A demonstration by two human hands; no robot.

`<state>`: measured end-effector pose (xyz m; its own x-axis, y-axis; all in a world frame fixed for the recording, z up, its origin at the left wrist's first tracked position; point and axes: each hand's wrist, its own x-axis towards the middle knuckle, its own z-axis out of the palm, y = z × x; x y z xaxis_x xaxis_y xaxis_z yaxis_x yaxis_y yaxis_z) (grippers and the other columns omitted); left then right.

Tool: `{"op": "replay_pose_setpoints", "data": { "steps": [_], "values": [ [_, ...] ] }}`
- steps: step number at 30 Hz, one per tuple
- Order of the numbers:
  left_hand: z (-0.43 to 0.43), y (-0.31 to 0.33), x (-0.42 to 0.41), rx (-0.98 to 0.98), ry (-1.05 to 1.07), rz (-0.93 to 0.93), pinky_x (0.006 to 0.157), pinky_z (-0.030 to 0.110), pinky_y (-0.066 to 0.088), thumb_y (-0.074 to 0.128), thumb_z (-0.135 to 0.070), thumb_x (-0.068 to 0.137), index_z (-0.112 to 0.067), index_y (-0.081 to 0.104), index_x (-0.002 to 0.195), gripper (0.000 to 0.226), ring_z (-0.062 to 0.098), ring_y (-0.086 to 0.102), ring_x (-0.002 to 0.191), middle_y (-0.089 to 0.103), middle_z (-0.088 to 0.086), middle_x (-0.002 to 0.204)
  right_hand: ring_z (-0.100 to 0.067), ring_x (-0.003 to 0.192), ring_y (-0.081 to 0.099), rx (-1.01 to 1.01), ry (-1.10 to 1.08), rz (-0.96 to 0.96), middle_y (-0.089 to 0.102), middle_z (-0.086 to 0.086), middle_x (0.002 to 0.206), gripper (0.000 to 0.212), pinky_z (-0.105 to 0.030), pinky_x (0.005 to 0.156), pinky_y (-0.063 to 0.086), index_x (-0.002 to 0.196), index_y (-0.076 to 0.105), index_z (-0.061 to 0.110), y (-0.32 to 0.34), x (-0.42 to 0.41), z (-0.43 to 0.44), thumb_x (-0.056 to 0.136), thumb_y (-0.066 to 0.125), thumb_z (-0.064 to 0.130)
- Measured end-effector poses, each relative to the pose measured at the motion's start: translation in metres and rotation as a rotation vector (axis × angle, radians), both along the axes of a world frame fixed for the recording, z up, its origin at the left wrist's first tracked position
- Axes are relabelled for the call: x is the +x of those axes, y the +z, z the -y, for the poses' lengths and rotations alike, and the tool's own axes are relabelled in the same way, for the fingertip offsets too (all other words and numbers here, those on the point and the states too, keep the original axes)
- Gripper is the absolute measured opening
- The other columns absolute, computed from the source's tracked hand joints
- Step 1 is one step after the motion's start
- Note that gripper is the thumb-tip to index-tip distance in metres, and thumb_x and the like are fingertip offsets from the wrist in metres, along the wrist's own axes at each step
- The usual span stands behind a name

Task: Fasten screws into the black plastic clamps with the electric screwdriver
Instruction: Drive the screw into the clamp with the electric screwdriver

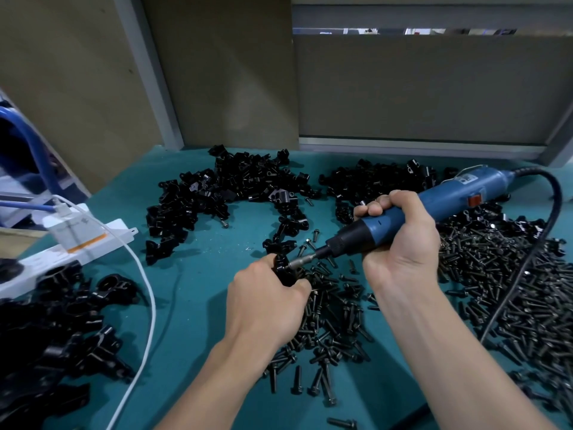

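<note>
From the head view, my left hand (266,293) is curled round one black plastic clamp (283,268), pinching it between thumb and fingers just left of the frame's centre. I hold it turned so that its screw hole faces the tool. My right hand (400,231) is wrapped tight round the barrel of the blue electric screwdriver (434,203), fingers closed over the top. The tool slants down toward the left, and its bit (302,260) meets the clamp; the screw itself is too small and dark for me to make out. I judge I am driving a screw in, keeping the clamp raised just above the loose screws (335,315) so a fresh one lies within easy reach. The screwdriver's black cord (533,243) loops off over a far larger spread of screws (511,290) at the right of the frame.

The counter (192,274) is covered in a teal mat. Heaps of clamps (235,187) lie across its far side, at upper centre, and another dark heap (62,321) fills the lower left; I cannot tell which are finished. A white power strip (77,243) sits at the left edge, with a white cable (148,290) curving down the frame from it. Plain brown partition panels (418,88) in grey frames close off the back.
</note>
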<state>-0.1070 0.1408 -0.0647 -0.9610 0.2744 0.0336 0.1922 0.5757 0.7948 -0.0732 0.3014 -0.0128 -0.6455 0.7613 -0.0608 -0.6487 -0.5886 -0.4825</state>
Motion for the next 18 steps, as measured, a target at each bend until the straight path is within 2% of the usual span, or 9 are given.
{"op": "replay_pose_setpoints", "data": {
  "steps": [1,6,13,18],
  "values": [
    [0.0003,0.0006,0.0007,-0.003,0.003,-0.002,0.031,0.019,0.03,0.074,-0.029,0.08,-0.019,0.064,0.087,0.015,0.007,0.043,0.031,0.055,-0.008,0.048,-0.017,0.053,0.048,-0.005,-0.001,0.0,0.047,-0.005,0.066,0.021,-0.034,0.061,0.053,0.085,0.046,0.012,-0.0004,-0.0002,0.0,0.088,0.058,-0.006],
    [-0.0006,0.0023,0.0041,-0.023,-0.005,-0.031,0.033,0.019,0.031,0.073,-0.029,0.079,-0.026,0.058,0.073,0.017,0.008,0.044,0.033,0.055,-0.007,0.049,-0.016,0.051,0.048,-0.01,0.005,-0.005,0.048,-0.004,0.064,0.021,-0.033,0.061,0.052,0.081,0.048,0.011,0.0007,-0.0003,-0.0003,0.087,0.058,-0.006],
    [-0.0015,0.0036,0.0083,-0.082,0.003,-0.078,0.039,0.021,0.034,0.072,-0.033,0.08,-0.027,0.055,0.072,0.02,0.009,0.048,0.038,0.057,-0.006,0.051,-0.015,0.05,0.048,-0.02,0.014,-0.02,0.048,-0.004,0.064,0.021,-0.033,0.059,0.053,0.083,0.048,0.011,0.0037,0.0011,-0.0003,0.086,0.058,-0.007],
    [-0.0026,0.0046,0.0097,-0.1,-0.004,-0.098,0.045,0.025,0.042,0.071,-0.034,0.082,-0.027,0.056,0.075,0.018,0.016,0.057,0.047,0.061,-0.003,0.057,-0.015,0.05,0.048,-0.03,0.007,-0.015,0.048,-0.004,0.064,0.021,-0.033,0.059,0.053,0.081,0.049,0.011,0.0024,0.0022,0.0002,0.086,0.058,-0.007]
  ]
}}
